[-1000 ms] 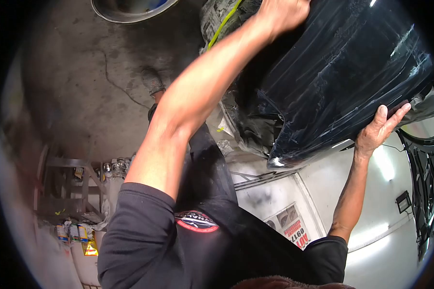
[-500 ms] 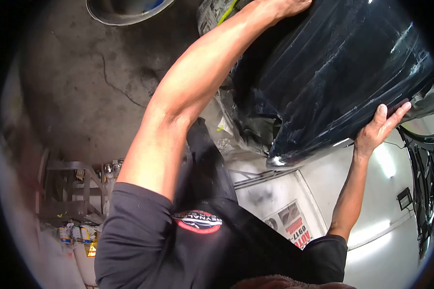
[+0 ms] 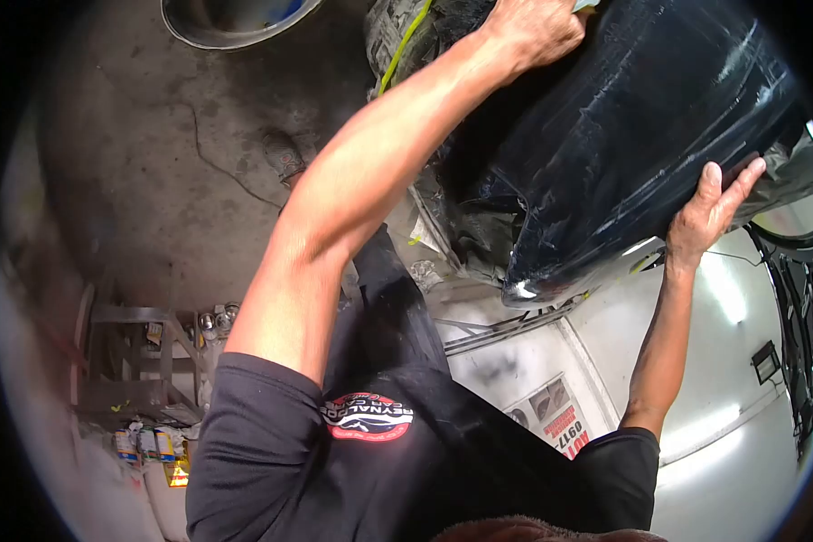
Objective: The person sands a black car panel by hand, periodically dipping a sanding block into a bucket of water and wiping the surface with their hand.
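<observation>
A dark car body panel point(image 3: 623, 135) with whitish streaks and scuffs fills the upper right of the head view. My left hand point(image 3: 542, 34) is closed at the panel's upper left edge. From its fingers shows a bit of a pale greenish piece point(image 3: 585, 4), mostly hidden by the hand and cut by the top of the view; its kind cannot be made out. On the panel's lower right edge rests my right hand point(image 3: 703, 217), fingers stretched out and thumb apart.
Crumpled grey masking sheet point(image 3: 397, 45) with a yellow-green strip point(image 3: 405, 45) borders the panel. A round rim point(image 3: 235, 41) lies top left. A cable point(image 3: 212, 161) runs along the floor towards a shoe point(image 3: 283, 155). Cans point(image 3: 158, 443) and a metal stand point(image 3: 131, 352) are lower left.
My left hand has come lower into view, showing the pale greenish piece. My right hand appears slightly higher along the panel's edge. The view has shifted a little, and a shoe shows more plainly.
</observation>
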Demonstrator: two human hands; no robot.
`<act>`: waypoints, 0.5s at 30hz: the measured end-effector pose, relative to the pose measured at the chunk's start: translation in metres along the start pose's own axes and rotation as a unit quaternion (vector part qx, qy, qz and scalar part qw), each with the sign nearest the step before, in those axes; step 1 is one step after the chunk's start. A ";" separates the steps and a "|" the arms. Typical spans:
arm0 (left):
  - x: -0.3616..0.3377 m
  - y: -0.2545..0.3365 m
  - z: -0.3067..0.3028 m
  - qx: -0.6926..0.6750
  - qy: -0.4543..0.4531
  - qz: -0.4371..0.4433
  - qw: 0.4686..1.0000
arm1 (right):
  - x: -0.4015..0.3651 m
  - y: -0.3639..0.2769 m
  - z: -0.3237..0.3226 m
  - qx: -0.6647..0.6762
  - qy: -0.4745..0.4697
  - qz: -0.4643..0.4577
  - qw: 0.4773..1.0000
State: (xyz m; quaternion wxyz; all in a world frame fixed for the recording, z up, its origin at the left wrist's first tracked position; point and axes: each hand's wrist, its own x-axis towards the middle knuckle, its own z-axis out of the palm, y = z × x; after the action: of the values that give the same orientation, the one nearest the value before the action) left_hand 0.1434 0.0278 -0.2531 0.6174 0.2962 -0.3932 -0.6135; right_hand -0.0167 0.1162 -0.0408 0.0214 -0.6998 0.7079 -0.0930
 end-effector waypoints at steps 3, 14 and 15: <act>-0.097 0.040 0.011 0.297 0.025 0.144 0.944 | 0.000 0.005 0.001 0.019 0.007 0.000 1.000; -0.009 0.046 0.032 0.185 0.071 0.227 0.953 | 0.001 0.001 -0.002 -0.029 0.020 -0.008 0.999; -0.022 0.048 0.036 0.210 0.051 0.186 0.959 | 0.001 0.001 -0.001 -0.032 0.021 -0.004 0.999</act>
State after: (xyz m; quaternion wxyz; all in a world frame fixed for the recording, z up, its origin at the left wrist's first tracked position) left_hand 0.1397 0.0575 -0.1965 0.6638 0.3717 -0.5291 -0.3757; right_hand -0.0176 0.1155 -0.0395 -0.0163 -0.7012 0.7078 -0.0847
